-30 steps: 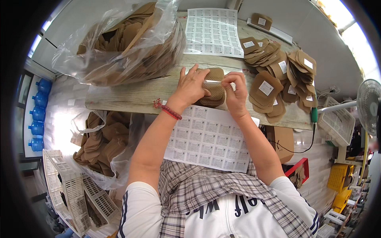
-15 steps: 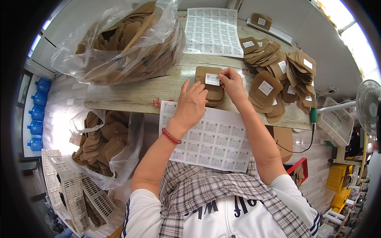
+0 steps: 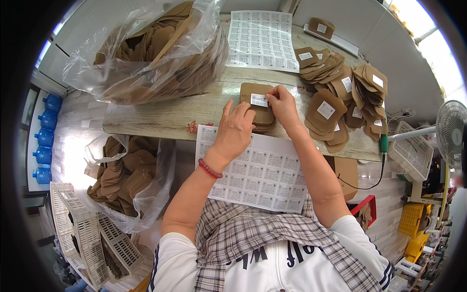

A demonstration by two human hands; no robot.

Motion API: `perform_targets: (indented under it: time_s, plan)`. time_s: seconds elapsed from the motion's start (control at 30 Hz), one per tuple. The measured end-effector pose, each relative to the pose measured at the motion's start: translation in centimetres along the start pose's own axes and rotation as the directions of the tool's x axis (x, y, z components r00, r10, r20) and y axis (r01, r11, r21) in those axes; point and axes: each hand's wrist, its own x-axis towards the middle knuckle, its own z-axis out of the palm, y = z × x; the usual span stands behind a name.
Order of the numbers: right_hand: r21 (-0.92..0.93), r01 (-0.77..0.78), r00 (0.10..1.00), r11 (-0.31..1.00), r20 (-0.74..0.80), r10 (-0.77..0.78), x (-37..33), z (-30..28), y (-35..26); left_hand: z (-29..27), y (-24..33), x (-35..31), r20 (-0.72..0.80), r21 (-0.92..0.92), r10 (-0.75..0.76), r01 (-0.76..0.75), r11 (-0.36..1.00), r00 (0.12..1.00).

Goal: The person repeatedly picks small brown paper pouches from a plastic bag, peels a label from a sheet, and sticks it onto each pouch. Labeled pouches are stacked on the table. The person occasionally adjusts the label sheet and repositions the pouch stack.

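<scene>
A small stack of brown rounded pads [image 3: 259, 118], the top one dotted with a fine texture, lies near the table's front edge. A white printed sticker [image 3: 259, 100] is on or just over the top pad; whether it lies fully flat, I cannot tell. The thumb and forefinger of my right hand [image 3: 283, 106] pinch the sticker's right end. My left hand [image 3: 236, 125] rests along the stack's left side with its fingers apart and the index finger raised. Below my hands, a sheet of stickers [image 3: 260, 168] spans from the table edge to my lap.
Labelled brown pads [image 3: 325, 109] lie heaped at the right. Another sticker sheet [image 3: 262, 39] lies at the back. A clear bag of brown pieces [image 3: 160, 61] stands at the left, with a second bag [image 3: 127, 170] below. A green-handled tool [image 3: 384, 143] sits at the right edge.
My right hand has shifted slightly down and left with the sticker's end still pinched. The left hand, stack and sheets look almost unmoved.
</scene>
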Motion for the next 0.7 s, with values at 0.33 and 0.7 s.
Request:
perform_targets:
  time_s: [0.33,0.7]
  plan:
    - [-0.114,0.134,0.989,0.984,-0.045,-0.139,-1.2,0.3,-1.4,1.0,-0.3,0.1,0.043,0.195,0.055,-0.062,0.979,0.998]
    - [-0.291,0.088,0.965,0.953,-0.212,-0.154,-1.1,0.3,-0.5,0.4,0.0,1.1,0.107,0.194,0.044,-0.064,0.979,0.993]
